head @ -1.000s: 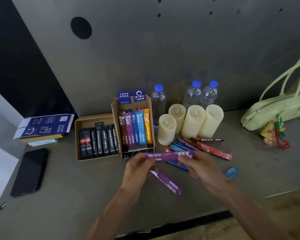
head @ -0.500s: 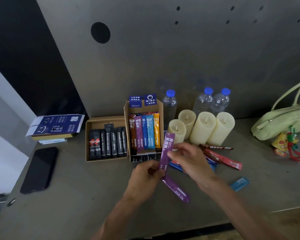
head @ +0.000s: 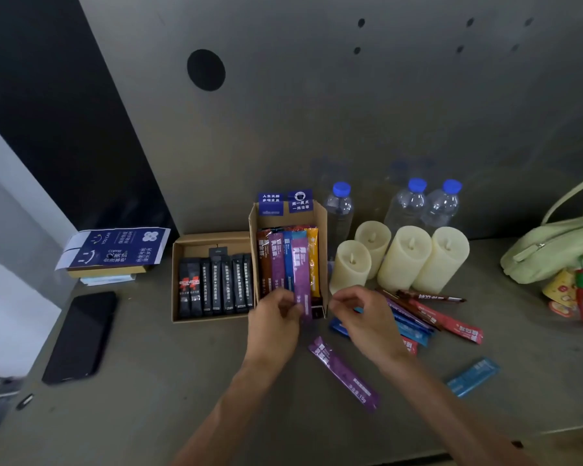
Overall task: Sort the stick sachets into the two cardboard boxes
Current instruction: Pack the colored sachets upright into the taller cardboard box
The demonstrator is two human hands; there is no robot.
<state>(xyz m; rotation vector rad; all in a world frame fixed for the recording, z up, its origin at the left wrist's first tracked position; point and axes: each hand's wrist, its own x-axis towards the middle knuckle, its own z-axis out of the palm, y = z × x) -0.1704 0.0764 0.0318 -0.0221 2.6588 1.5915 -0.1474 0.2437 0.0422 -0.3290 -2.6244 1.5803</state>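
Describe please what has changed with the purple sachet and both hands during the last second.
The purple sachet, held crosswise by both hands before, was turned lengthwise and moved forward into the taller box, onto the coloured sachets. The left hand still pinches its near end; the right hand has let go. The second purple sachet, the black sachets and the loose pile stayed put.
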